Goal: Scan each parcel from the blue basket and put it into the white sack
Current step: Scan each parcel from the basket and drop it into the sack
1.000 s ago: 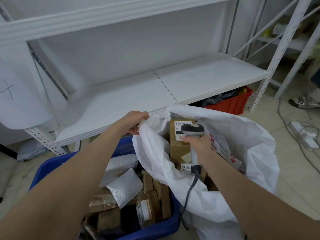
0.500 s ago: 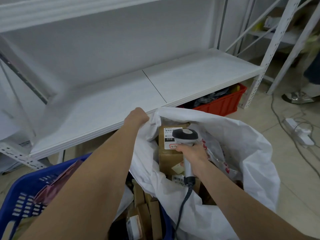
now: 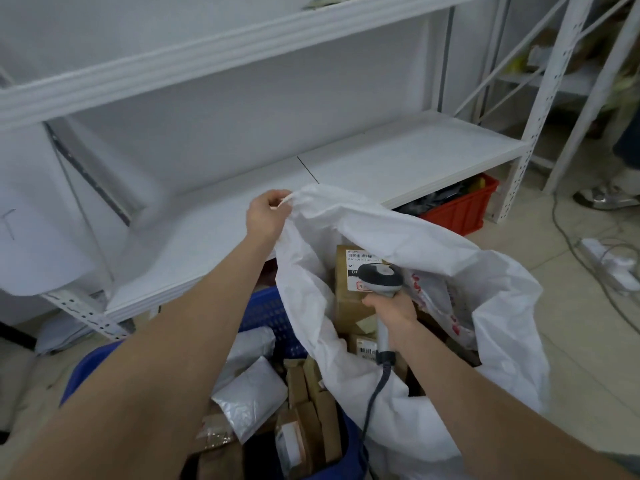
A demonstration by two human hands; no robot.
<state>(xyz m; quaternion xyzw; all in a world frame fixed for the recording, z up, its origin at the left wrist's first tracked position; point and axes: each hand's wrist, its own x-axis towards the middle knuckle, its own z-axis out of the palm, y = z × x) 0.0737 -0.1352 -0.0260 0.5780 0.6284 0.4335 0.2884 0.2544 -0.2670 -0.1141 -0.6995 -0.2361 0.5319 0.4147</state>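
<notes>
- The white sack (image 3: 502, 306) stands open on the floor, just right of the blue basket (image 3: 266, 311), with its near wall draped over the basket's right edge.
- Inside the sack a brown box parcel (image 3: 346, 303) stands upright, its white shipping label facing up and out. Smaller labelled parcels lie below it, partly hidden.
- The left hand (image 3: 266, 216) is raised at the sack's far-left rim, fingers curled and pinching the fabric so the mouth is held up and open.
- The right hand (image 3: 391, 308) is down in the sack's mouth, fingers wrapped round the handle of a grey scanner (image 3: 381, 280). The scanner's head sits over the box's label, and its cable (image 3: 375, 389) trails down over the sack's near wall.
- The basket holds more parcels: a silver-grey mailer (image 3: 252, 400), a paler bag behind it and several brown cartons (image 3: 311, 410) standing on edge.
- Behind both runs a white metal shelf (image 3: 398, 157), with a red crate (image 3: 460, 213) on the floor beneath its right end.
- On the tiled floor to the right lie a white power strip (image 3: 609, 261) with cords and, further back, a person's shoe (image 3: 602, 199).
</notes>
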